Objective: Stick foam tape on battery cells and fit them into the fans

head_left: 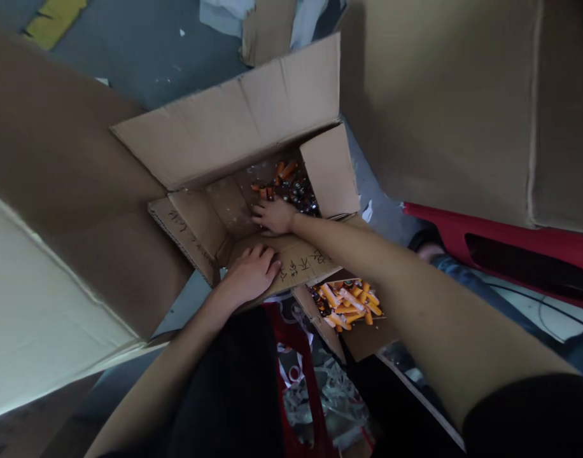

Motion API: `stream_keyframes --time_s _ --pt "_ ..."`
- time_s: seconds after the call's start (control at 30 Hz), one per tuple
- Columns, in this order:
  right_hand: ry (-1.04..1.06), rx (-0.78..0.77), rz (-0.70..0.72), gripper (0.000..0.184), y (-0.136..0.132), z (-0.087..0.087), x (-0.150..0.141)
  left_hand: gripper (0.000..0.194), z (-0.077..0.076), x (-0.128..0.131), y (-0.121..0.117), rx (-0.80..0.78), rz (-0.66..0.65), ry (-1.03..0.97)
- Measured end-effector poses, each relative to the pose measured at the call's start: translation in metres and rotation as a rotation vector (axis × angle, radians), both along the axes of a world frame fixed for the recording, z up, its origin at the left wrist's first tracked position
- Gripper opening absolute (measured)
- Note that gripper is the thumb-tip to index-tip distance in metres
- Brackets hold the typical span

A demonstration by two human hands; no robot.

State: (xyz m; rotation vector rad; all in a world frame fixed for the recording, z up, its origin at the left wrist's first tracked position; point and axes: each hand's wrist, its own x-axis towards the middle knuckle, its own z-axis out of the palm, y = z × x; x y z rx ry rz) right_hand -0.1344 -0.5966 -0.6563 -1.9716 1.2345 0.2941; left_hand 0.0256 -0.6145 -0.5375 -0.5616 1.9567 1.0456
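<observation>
An open cardboard box point(224, 137) stands in the middle of the view. My left hand point(253, 275) lies on its near flap point(298, 257), which has handwriting on it, with the fingers bent over the fold. Inside the box is my right hand point(275, 215), fingers apart over the bottom and nothing visible in them. Just beyond its fingertips are a few orange cylindrical pieces point(287, 170) and a heap of small dark, shiny pieces point(298, 194). Under my right forearm, a smaller carton point(315, 312) holds many orange cylinders point(351, 305), some with a pinkish surface.
Large cardboard boxes stand at left point(76, 172) and right point(449, 108). Below is a red plastic frame point(307, 369) with clear scraps around it. Another red item point(501, 254) and part of a person's leg point(482, 286) show at right. Cardboard scraps point(267, 32) lie on the floor.
</observation>
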Motion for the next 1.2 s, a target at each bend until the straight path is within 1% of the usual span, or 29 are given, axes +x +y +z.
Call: stream_keyframes --time_s 0.07,0.13,0.23,0.3,0.33,0.37,0.43,0.47,0.5,0.53,0.57,0.63,0.7,0.73,0.77,0.8,0.87,0.9,0.97,1.03,1.07,1.1,1.13,1.17,1.2 --pt "-0.004 -0.026 0.046 0.041 0.005 -0.001 -0.005 0.049 -0.001 -0.001 0.0 0.008 0.005 -0.017" --pt "0.015 -0.011 0.052 0.043 0.005 -0.001 -0.003 0.048 -0.003 -0.003 0.001 -0.002 0.007 -0.005" --pt "0.014 0.061 0.065 0.043 -0.003 -0.001 0.007 0.045 -0.006 0.0 0.003 -0.016 0.003 0.018" --pt "0.012 0.089 0.027 0.042 -0.01 0.0 0.013 0.045 -0.008 0.006 0.004 -0.026 0.009 0.047" --pt "-0.003 0.105 -0.035 0.04 -0.014 0.0 0.013 0.045 -0.009 0.01 0.004 -0.033 0.015 0.065" --pt "-0.036 0.123 -0.159 0.036 -0.018 0.0 0.013 0.046 -0.009 0.014 0.004 -0.041 0.023 0.081" --pt "-0.125 0.157 -0.544 0.026 -0.027 0.0 0.008 0.049 -0.009 0.02 0.003 -0.059 0.035 0.096" --pt "-0.162 0.164 -0.747 0.025 -0.032 -0.001 0.003 0.05 -0.009 0.022 0.003 -0.069 0.04 0.097" --pt "-0.185 0.162 -0.917 0.027 -0.037 -0.002 -0.002 0.051 -0.009 0.023 0.002 -0.078 0.046 0.097" --pt "-0.206 0.157 -1.037 0.03 -0.042 -0.003 -0.007 0.05 -0.009 0.023 0.002 -0.082 0.054 0.099" --pt "-0.227 0.159 -1.109 0.031 -0.046 -0.004 -0.012 0.05 -0.009 0.023 0.001 -0.079 0.062 0.1" --pt "-0.285 0.186 -1.186 0.029 -0.048 -0.002 -0.02 0.05 -0.009 0.024 0.001 -0.065 0.079 0.093" --pt "-0.416 0.259 -1.288 0.026 -0.039 0.009 -0.027 0.051 -0.012 0.025 0.0 -0.062 0.101 0.079" --pt "-0.53 0.307 -1.367 0.024 -0.03 0.02 -0.029 0.052 -0.015 0.026 -0.001 -0.065 0.114 0.08" --pt "-0.671 0.346 -1.456 0.021 -0.02 0.035 -0.031 0.052 -0.017 0.027 -0.001 -0.068 0.127 0.083" --pt "-0.824 0.367 -1.543 0.018 -0.007 0.054 -0.033 0.052 -0.02 0.027 -0.002 -0.069 0.139 0.09" --pt "-1.075 0.351 -1.685 0.014 0.026 0.103 -0.036 0.049 -0.023 0.027 -0.002 -0.05 0.153 0.108" --pt "-1.131 0.321 -1.729 0.015 0.045 0.131 -0.037 0.048 -0.022 0.026 -0.002 -0.042 0.16 0.116" --pt "-1.171 0.33 -1.863 0.016 0.092 0.19 -0.035 0.047 -0.012 0.024 -0.004 -0.05 0.195 0.163" --pt "-1.159 0.297 -2.037 0.022 0.146 0.243 -0.024 0.047 0.009 0.019 -0.007 -0.062 0.275 0.253" --pt "-1.132 0.263 -2.123 0.024 0.173 0.263 -0.014 0.048 0.023 0.014 -0.009 -0.045 0.324 0.297" --pt "-1.09 0.214 -2.205 0.027 0.199 0.278 -0.003 0.048 0.036 0.008 -0.011 -0.004 0.362 0.331" --pt "-1.031 0.147 -2.277 0.03 0.223 0.286 0.009 0.049 0.049 0.0 -0.012 0.06 0.378 0.349" --pt "-0.955 0.065 -2.333 0.032 0.244 0.286 0.02 0.05 0.06 -0.011 -0.01 0.136 0.364 0.349" --pt "-0.861 -0.034 -2.372 0.035 0.262 0.28 0.029 0.051 0.068 -0.024 -0.006 0.217 0.316 0.333"
